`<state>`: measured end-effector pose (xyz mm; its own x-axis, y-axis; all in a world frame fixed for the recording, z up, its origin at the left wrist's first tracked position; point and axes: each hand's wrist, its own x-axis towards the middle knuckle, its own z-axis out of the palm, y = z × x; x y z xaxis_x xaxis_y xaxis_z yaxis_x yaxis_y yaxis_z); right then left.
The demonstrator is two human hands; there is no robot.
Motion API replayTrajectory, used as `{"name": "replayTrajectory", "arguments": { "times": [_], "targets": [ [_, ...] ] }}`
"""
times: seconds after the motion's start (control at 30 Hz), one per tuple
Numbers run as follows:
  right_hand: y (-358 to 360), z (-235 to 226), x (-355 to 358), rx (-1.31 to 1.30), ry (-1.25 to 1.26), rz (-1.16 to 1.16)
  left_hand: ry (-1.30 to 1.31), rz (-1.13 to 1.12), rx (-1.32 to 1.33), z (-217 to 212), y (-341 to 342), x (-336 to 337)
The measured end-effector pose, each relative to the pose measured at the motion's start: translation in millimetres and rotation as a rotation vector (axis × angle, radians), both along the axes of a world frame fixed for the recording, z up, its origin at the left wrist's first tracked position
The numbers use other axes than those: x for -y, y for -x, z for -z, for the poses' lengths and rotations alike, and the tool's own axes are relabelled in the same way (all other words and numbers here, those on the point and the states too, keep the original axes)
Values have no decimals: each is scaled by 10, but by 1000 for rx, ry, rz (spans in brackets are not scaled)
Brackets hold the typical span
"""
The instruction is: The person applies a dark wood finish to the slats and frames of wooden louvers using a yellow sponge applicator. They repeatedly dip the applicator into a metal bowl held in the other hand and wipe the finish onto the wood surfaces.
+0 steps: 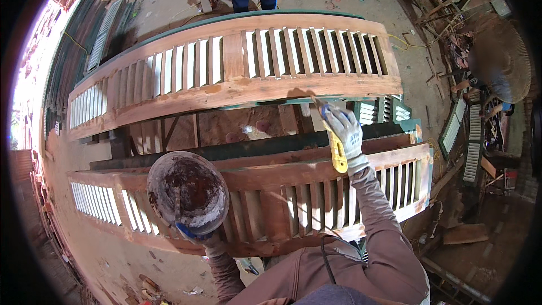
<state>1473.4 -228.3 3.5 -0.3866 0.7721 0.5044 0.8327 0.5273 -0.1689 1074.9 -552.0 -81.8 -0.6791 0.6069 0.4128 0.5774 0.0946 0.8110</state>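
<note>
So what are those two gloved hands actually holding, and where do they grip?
The right hand grips a yellow-handled brush by its handle. The left hand holds a round stained metal bowl at its near rim.

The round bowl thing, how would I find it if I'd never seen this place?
Start at the nearer of the two long wooden louvred shutters. Over its left half, the left hand holds up a round bucket, open side facing up. It is the only round thing there, brown-stained inside with a pale crusty rim.
</note>
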Motion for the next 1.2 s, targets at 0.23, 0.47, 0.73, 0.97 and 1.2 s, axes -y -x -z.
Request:
{"name": "replayTrajectory", "arguments": {
  "times": [0.23, 0.47, 0.73, 0.97, 1.2],
  "targets": [
    [228, 58, -600, 158, 18, -101, 230, -166, 86, 685, 477, 523],
    [182, 111, -512, 212, 38, -102, 94, -44, 134, 202, 148, 287],
    [-52, 65, -371, 40, 6, -38, 73, -83, 140, 102, 168, 217],
    [-706, 40, -267, 55, -26, 160, 78, -170, 146, 201, 306, 181],
    [-1509, 78, -446, 107, -56, 252, 75, -222, 121, 202, 429, 75]
  ]
}}
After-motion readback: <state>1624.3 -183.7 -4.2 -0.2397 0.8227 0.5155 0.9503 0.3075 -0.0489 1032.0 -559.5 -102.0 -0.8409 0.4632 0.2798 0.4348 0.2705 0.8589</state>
